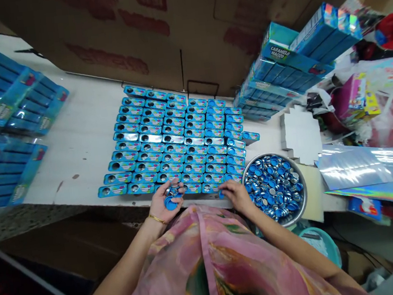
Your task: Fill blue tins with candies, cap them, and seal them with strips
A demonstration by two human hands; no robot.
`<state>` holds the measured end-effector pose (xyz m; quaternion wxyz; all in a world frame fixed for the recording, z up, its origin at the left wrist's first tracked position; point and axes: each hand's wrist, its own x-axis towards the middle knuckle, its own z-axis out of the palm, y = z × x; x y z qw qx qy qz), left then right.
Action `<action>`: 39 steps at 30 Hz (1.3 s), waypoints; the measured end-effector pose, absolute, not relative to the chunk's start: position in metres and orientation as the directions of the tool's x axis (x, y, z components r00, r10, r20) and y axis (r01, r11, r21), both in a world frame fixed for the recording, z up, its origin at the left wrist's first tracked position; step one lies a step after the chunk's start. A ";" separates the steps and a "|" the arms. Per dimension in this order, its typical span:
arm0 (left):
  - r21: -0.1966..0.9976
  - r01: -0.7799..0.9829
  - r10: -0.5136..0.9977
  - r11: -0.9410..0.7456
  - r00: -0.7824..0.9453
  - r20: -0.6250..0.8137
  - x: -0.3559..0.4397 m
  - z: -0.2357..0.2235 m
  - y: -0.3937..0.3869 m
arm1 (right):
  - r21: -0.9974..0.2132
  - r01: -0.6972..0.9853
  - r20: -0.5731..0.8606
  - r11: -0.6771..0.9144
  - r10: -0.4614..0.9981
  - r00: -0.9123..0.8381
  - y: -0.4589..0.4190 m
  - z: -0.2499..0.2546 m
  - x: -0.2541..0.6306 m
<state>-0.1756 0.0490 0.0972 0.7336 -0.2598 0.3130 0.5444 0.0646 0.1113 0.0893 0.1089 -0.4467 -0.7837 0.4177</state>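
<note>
Several small round blue-and-silver caps (170,203) lie in my left hand (160,204), its fingers curled around them, just in front of the nearest row of boxes. My right hand (237,194) pinches a small blue cap (221,194) at the front right of that row. Rows of narrow blue printed boxes (174,157) stand close together on the white table (76,147). Many have a dark round opening in the top; round blue pieces show in those toward the right. Beside my right hand, a round metal bowl (305,196) is full of loose caps.
Packed blue display boxes (3,108) stand at the left, with more stacked boxes (280,71) at the back right. A large brown carton (169,32) walls off the back. Flat white card pieces (300,133), shiny sheets (369,170) and a teal basin (330,243) are right.
</note>
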 end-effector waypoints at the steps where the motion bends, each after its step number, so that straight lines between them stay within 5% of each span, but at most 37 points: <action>1: -0.041 -0.960 0.640 0.276 0.215 -0.738 -0.174 0.097 0.050 | -0.731 0.627 -0.181 0.269 0.810 -0.557 0.127 0.095 0.055; 9: -0.029 -0.964 0.633 0.266 0.197 -0.748 -0.165 0.104 0.055 | -0.115 0.866 -0.360 0.487 0.792 -0.494 0.217 0.094 -0.019; 15: -0.047 -0.964 0.664 0.261 0.214 -0.717 -0.167 0.098 0.062 | 0.038 0.857 -0.508 0.515 0.748 -0.427 0.237 0.088 -0.036; 22: -0.025 -0.986 0.624 0.166 0.125 -0.772 -0.162 0.096 0.091 | -0.105 0.816 -0.383 0.568 0.735 -0.560 0.210 0.110 -0.022; 25: 0.004 -0.987 0.650 0.159 0.101 -0.754 -0.157 0.093 0.099 | -0.355 0.588 -0.176 0.727 0.566 -0.806 0.171 0.121 -0.028; 28: 0.010 -0.976 0.643 0.217 0.135 -0.754 -0.150 0.090 0.102 | -0.470 0.379 -0.086 0.797 0.386 -0.918 0.141 0.122 -0.039; 33: 0.051 -0.968 0.604 0.247 0.112 -0.789 -0.145 0.092 0.102 | -0.645 0.466 -0.041 0.605 0.582 -0.812 0.141 0.115 -0.023; 36: 0.078 -0.981 0.634 0.175 0.051 -0.772 -0.149 0.091 0.100 | -0.601 0.654 -0.117 0.459 0.759 -0.640 0.164 0.111 -0.004; 39: 0.096 -0.989 0.631 0.117 0.000 -0.776 -0.154 0.091 0.096 | -0.396 0.861 -0.267 0.320 0.857 -0.441 0.191 0.106 -0.001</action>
